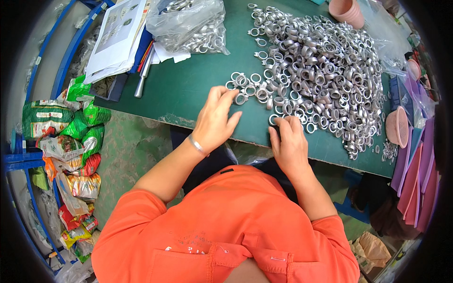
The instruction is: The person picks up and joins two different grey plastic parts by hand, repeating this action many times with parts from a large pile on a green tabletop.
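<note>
A large heap of grey metal rings (325, 70), each with a small lug on its side, spreads over the green table (184, 101). My left hand (213, 118) is at the heap's left side, thumb spread away from the fingers. Its fingertips reach a small cluster of loose rings (250, 89) and hold none that I can see. By the table's near edge, my right hand (289, 145) has thumb and forefinger closed at a single metal ring (273, 119). Its other fingers are curled next to the heap's front edge.
A clear plastic bag of rings (198, 28) lies at the back, beside papers (118, 35) and a metal-handled tool (144, 75). Pink cups (347, 12) stand far right; a pink bowl (398, 126) tilts at the right edge. Colourful packs (71, 127) fill the left floor.
</note>
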`<state>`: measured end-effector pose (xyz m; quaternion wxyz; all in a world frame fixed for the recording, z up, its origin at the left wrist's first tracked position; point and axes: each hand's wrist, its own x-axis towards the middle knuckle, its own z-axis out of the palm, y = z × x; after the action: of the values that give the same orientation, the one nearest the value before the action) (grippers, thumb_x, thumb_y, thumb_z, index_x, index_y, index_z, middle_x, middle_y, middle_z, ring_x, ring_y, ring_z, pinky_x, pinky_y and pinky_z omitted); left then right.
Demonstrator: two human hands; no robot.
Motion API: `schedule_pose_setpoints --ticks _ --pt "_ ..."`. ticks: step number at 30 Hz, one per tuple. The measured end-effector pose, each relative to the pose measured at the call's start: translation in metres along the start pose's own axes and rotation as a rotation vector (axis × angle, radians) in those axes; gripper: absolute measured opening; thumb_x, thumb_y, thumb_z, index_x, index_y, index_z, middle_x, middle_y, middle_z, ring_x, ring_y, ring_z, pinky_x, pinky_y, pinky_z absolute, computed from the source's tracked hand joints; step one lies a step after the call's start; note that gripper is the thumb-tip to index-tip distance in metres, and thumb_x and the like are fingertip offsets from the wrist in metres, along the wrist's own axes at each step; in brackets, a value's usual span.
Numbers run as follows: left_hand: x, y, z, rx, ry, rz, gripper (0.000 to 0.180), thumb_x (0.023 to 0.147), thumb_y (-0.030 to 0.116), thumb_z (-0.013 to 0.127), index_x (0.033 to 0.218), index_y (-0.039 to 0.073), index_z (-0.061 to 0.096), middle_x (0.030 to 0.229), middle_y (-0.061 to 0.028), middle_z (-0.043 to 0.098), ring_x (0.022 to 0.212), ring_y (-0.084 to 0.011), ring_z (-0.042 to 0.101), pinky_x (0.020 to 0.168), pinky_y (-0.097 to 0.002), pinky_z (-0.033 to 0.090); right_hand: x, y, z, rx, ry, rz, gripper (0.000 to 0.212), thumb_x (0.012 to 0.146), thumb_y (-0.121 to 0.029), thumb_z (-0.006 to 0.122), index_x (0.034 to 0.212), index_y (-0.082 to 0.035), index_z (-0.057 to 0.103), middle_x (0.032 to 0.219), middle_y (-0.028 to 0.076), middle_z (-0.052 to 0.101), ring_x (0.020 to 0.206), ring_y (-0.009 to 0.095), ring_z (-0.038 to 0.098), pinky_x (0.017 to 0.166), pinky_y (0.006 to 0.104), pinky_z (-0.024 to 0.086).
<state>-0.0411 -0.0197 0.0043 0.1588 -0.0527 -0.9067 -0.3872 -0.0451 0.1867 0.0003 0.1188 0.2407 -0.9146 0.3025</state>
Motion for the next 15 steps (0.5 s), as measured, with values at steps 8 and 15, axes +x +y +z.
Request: schedule_pose_setpoints --ticks 8,15 --pt "-0.011 0.003 0.014 -0.010 -0.117 0.100 0.031 0.068 0.011 0.077 0.091 -0.002 0.061 0.099 -0.0143 0.050 0.087 -0.0308 0.056 0.074 -0.0368 0.048 -0.006 0.006 -0.005 0.081 -0.123 -0.116 0.025 0.069 -0.015 0.077 0.077 -0.003 0.057 0.088 0.011 0.050 0.080 0.029 0.053 0.066 0.0384 0.045" --pt "-0.013 0.002 0.011 -0.096 -0.188 0.107 0.024 0.076 0.001 0.070 0.099 0.000 0.062 0.101 -0.0114 0.053 0.079 -0.0219 0.057 0.070 -0.0304 0.049 -0.010 0.011 -0.007 0.134 -0.136 -0.030 0.023 0.071 -0.009 0.075 0.082 -0.002 0.056 0.085 0.012 0.052 0.077 0.033 0.054 0.064 0.0383 0.045"
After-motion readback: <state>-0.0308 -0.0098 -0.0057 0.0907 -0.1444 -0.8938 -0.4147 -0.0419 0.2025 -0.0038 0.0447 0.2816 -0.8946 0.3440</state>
